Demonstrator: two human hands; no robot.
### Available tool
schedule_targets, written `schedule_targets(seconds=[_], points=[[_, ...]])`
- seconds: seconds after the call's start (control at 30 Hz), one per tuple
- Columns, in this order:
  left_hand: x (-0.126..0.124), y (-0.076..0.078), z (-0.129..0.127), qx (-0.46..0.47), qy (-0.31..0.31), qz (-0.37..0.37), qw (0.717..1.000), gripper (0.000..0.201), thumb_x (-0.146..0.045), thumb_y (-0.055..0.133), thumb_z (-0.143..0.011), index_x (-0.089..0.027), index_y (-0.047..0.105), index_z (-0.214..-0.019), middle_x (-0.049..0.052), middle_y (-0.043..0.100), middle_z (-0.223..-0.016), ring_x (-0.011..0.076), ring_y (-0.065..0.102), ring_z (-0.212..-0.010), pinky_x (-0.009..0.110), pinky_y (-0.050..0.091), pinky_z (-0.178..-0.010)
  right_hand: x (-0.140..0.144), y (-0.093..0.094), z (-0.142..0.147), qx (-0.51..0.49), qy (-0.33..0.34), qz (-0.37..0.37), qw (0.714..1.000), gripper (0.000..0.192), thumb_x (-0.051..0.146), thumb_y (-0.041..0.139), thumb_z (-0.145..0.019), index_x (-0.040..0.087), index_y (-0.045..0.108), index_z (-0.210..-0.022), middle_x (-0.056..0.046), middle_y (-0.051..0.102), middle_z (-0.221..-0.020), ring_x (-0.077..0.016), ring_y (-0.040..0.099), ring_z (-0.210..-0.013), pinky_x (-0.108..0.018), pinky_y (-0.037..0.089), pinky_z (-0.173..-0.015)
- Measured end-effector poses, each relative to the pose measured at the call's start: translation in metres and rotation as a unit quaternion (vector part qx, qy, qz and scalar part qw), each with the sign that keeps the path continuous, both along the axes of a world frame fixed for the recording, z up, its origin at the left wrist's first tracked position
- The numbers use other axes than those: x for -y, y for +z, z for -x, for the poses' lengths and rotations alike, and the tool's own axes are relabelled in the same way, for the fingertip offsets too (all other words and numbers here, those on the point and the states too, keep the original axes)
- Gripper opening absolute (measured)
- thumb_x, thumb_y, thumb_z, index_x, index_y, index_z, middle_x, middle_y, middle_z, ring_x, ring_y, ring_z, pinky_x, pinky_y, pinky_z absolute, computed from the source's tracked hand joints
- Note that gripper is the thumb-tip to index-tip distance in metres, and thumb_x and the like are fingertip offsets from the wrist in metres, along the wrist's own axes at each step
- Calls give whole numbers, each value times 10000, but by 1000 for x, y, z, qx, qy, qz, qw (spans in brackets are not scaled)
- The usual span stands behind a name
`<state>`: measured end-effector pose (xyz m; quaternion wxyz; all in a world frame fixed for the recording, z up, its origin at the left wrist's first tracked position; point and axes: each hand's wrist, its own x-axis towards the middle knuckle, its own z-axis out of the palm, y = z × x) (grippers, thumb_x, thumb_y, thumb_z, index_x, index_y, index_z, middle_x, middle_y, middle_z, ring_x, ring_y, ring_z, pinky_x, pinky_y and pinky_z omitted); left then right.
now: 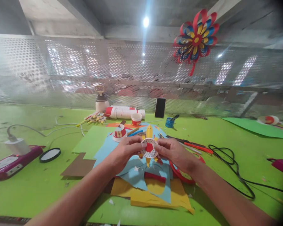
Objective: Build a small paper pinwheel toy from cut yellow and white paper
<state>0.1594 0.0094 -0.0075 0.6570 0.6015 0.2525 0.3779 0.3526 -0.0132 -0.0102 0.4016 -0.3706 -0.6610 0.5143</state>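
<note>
Between my two hands is a paper turtle (153,153) with a round white shell, a red centre and dark dots. Its yellow head (149,131) points away from me, and yellow legs and a tail stick out around the shell. My left hand (131,148) pinches the shell's left edge. On the opposite edge, my right hand (171,151) pinches it between thumb and fingers. Below lie cut sheets of light blue paper (132,175) and yellow paper (155,202). Red-handled scissors (179,175) are partly hidden under my right wrist.
Paper cups (136,118) stand ahead, with a stack of cups (124,112) behind. A phone (160,107) leans upright near a blue tape roll (169,122). Left are a purple power strip (14,164) and a black-rimmed disc (50,155). A black cable (235,166) curls at right.
</note>
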Motion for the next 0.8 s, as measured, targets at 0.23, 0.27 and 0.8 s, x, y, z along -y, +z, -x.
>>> schedule_targets(seconds=[0.23,0.27,0.8], points=[[-2,-4,-2,-17,11,-24,1000,193,-327,599,-804,-140,601,-755,16,552,-704,106,468,-646,256,341,-617,5,10,1,42,-35,-31,998,409,529,588,-795,136,581,-683,3,546,-565,-93,481,-512,-240,391,-523],[-2,-4,-2,-17,10,-23,1000,197,-329,597,-805,-137,607,-762,17,554,-705,104,464,-641,254,338,-611,5,10,1,33,-43,-32,998,433,551,572,-795,139,574,-663,-2,547,-567,-96,483,-515,-243,394,-522],[7,8,-6,-65,23,-73,995,230,-355,617,-777,-129,648,-749,27,587,-699,124,481,-644,250,362,-612,12,13,4,12,-95,-46,994,406,499,536,-843,156,548,-626,7,518,-583,-101,465,-551,-254,392,-555]])
